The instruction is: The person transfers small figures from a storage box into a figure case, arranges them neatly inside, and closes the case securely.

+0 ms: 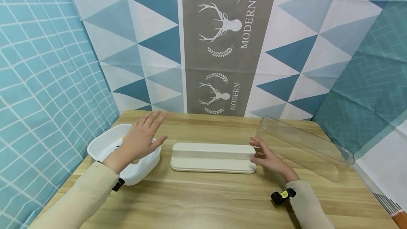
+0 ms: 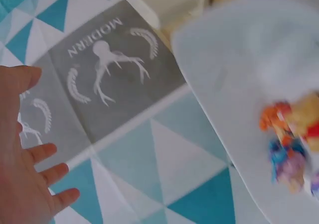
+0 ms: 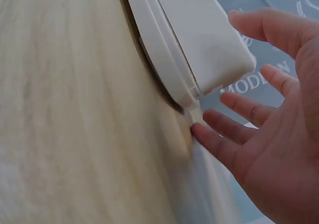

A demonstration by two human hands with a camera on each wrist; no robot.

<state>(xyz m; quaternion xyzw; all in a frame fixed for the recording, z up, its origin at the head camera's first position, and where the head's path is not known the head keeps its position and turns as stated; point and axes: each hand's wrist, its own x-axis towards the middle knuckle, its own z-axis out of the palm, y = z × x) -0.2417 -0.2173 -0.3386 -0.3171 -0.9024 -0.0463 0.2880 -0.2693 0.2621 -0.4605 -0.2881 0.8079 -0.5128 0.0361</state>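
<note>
A cream-coloured stepped display base (image 1: pixel 211 164) sits on the table, its raised back step running along its length. My right hand (image 1: pixel 268 158) is at the base's right end, fingers spread and slightly bent, holding nothing. In the right wrist view, the fingertips of that hand (image 3: pixel 269 109) are right by the base's rounded end (image 3: pixel 219 50). Over the white tub (image 1: pixel 144 169) on the left, my left hand (image 1: pixel 140 140) is raised with fingers stretched out, holding nothing. Small colourful figurines (image 2: pixel 289 164), one orange and one blue and pink among them, lie in the tub.
A long clear plastic cover (image 1: pixel 295 142) lies on the right of the wooden table (image 1: pixel 197 200), just beyond my right hand. A patterned cloth (image 1: pixel 219 56) hangs behind the table's back edge, with blue tile-patterned sheeting (image 1: pixel 41 66) at the left side.
</note>
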